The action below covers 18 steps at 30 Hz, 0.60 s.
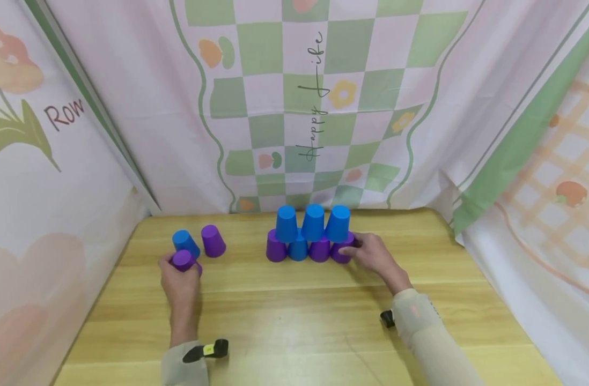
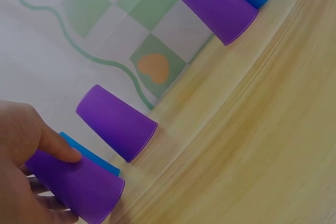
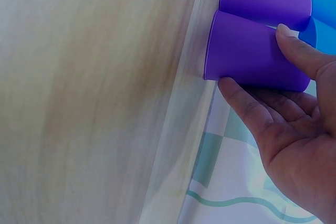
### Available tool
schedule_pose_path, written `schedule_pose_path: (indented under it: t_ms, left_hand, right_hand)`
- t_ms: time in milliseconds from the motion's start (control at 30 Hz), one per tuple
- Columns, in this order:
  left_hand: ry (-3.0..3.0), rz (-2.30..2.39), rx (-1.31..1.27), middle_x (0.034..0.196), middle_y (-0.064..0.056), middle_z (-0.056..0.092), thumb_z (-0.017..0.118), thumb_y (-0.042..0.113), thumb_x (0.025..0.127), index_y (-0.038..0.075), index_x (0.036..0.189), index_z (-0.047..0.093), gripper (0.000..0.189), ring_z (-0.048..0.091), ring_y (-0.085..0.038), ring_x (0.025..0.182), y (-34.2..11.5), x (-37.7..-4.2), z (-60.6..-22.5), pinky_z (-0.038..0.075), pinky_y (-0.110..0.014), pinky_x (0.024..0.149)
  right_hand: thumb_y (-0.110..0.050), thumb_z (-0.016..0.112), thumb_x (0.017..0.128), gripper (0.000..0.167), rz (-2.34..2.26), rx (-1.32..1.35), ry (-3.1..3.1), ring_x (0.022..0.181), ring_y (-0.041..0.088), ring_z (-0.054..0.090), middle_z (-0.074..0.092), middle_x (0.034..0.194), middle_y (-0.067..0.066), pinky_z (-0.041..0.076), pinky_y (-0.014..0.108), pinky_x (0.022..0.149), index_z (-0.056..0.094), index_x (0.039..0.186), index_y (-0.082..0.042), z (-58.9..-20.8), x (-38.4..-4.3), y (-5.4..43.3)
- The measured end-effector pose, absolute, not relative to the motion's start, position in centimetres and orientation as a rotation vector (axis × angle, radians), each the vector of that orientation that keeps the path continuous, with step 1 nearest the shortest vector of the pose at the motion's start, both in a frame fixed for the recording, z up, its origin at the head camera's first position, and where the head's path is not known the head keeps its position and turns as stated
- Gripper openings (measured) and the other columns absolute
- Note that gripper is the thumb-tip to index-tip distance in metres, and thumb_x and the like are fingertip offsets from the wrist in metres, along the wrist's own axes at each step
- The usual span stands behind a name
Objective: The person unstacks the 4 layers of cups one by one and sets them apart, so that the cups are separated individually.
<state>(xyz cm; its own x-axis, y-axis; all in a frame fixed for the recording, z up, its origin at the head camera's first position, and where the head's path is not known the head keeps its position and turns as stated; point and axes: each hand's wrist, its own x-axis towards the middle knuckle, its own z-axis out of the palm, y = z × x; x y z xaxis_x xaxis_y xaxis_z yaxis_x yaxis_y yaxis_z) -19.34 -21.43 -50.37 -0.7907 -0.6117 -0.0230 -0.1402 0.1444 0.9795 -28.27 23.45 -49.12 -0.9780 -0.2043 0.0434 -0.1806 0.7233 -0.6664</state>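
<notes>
My left hand (image 1: 179, 284) grips an upside-down purple cup (image 2: 79, 187) at the left of the table, thumb on one side and fingers on the other. Just behind that cup stands a blue cup (image 1: 185, 242), mostly hidden in the left wrist view. A second purple cup (image 1: 213, 241) stands to its right. My right hand (image 1: 375, 256) holds the purple cup (image 3: 252, 53) at the right end of the stack's bottom row, its thumb on the near side and fingers along the outer side. Three blue cups (image 1: 314, 222) sit upside down on this row.
The bottom row also has a purple cup (image 1: 276, 246) at its left end, a blue cup (image 1: 297, 247) and another purple cup (image 1: 319, 250). The wooden table (image 1: 285, 321) ends at a checked curtain (image 1: 304, 123) close behind the stack. Curtains also hang at both sides.
</notes>
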Motion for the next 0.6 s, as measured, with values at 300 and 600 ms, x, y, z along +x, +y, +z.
schedule_pose_path:
  t_ms: [300,600]
  left_hand:
    - [-2.030,-1.717,0.727,0.156,-0.027,0.045,0.060,-0.007,0.091,0.001,0.150,0.036,0.064,0.041,-0.044,0.149,-21.46,-19.40,-50.52,0.033,-0.060,0.126]
    - [-2.031,-1.730,0.738,0.159,-0.026,0.043,0.059,-0.007,0.091,0.002,0.151,0.035,0.065,0.039,-0.042,0.151,-21.55,-19.49,-50.51,0.032,-0.060,0.126]
  right_hand:
    - [-0.029,0.080,0.095,0.035,-1.114,-0.325,2.883,0.079,0.021,0.067,0.079,0.104,0.012,0.057,0.034,0.070,0.076,0.120,-0.005,-49.01,-28.14,23.38]
    - [-0.030,0.080,0.094,0.034,-1.106,-0.323,2.886,0.078,0.021,0.066,0.079,0.101,0.010,0.056,0.034,0.069,0.077,0.119,-0.006,-48.98,-28.20,23.35]
